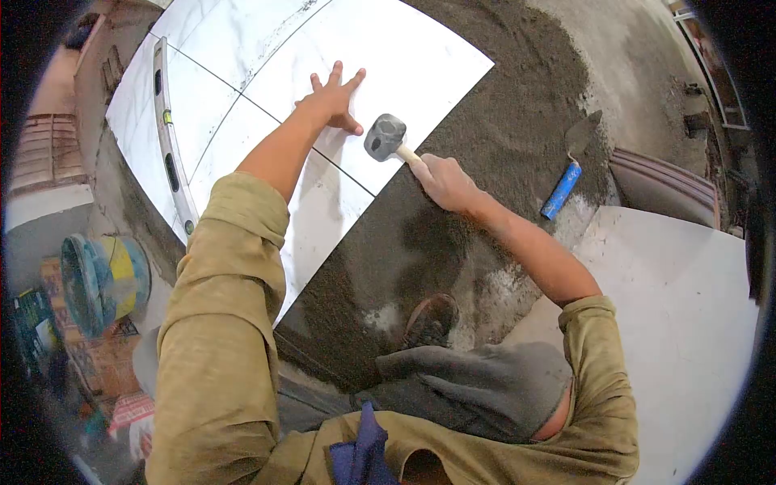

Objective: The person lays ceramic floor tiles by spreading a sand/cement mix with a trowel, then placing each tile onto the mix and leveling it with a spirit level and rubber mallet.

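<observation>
Two bare hands are at work, and one has a grip on a mallet. Far left of that grip, and lower, sits a round blue bucket [129, 279] with a yellow patch. Next comes a spirit level [166, 133], a long, thin bar with dark oval slots, lying on the tiles [404, 61]. These are white, flat and smooth, with thin lines where they meet. Just left of the grip, and a bit higher, the left hand [334, 101] is flat on a tile, fingers spread wide, holding nothing. Between the hands is the mallet [388, 139]. Its head is a fat, dark grey lump that looks like rubber, and its handle is a pale, thin stick. The right hand [447, 184] is curled tight around that stick. Right of the grip, the grey sand [509, 105] is rough and crumbly. Farther right lies a trowel [569, 175] with a pointy blade and a blue handle.

The mallet's long handle slants up and left from the grip, so its head points toward the left hand. The head is over the tile's edge; I can't tell if they touch.
</observation>
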A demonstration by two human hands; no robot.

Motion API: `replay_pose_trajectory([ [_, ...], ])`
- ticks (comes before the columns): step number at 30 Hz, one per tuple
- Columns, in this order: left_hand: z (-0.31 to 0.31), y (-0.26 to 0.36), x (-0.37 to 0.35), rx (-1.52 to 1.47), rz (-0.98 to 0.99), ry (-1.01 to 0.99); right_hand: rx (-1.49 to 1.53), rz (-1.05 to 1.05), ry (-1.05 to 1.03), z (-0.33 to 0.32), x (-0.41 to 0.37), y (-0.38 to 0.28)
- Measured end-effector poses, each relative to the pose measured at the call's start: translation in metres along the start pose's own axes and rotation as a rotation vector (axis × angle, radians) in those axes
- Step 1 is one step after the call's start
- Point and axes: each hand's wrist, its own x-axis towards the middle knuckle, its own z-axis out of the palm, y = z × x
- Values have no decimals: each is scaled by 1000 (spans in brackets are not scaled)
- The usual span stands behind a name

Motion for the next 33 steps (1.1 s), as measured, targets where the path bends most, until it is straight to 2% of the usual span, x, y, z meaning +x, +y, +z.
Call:
replay_pose_trajectory([
  [1, -1, 0, 0, 1, 1, 0, 0, 1, 1, -8, -1, -9],
  [3, 2, 0, 1, 9, 1, 7, 188, 197, 2, -32, -3, -37],
  [4, 4, 0, 1, 5, 1, 4, 188, 199, -3, -31, -4, -34],
  [6, 4, -1, 2, 3, 16, 23, -14, -52, 57, -30, 0, -28],
  [10, 5, -3, 2, -7, 25, 26, 96, 103, 76, -24, 2, -24],
  [12, 5, -3, 2, -10, 31, 26, -8, -61, 68, -26, -1, -22],
  [13, 7, -4, 6, -8, 34, 24, -6, -58, 69, -30, -3, -28],
  [15, 16, -5, 10, -86, -56, 73, 121, 62, 71, -36, -8, -40],
  [18, 15, -4, 9, -79, -59, 69, 168, 162, 2, -36, -5, -37],
  [22, 16, -6, 12, -92, -35, 51, 185, 256, 21, -34, -7, -37],
  [25, 5, 2, 11, -107, -11, 67, 199, 255, -30, -44, -1, -33],
  [27, -25, 21, -13, -9, -125, -83, 161, 151, -84, -68, 5, -40],
  [28, -31, 28, -14, -2, -100, -66, 149, 165, -60, -72, 11, -35],
  [30, -37, 35, -10, 202, 2, -27, 75, 185, 217, -73, 26, -15],
  [31, -39, 37, -5, 204, 18, -11, 61, 193, 234, -78, 34, -8],
  [33, -38, 29, 8, 103, 109, -84, 107, 391, 392, -88, 52, 3],
])
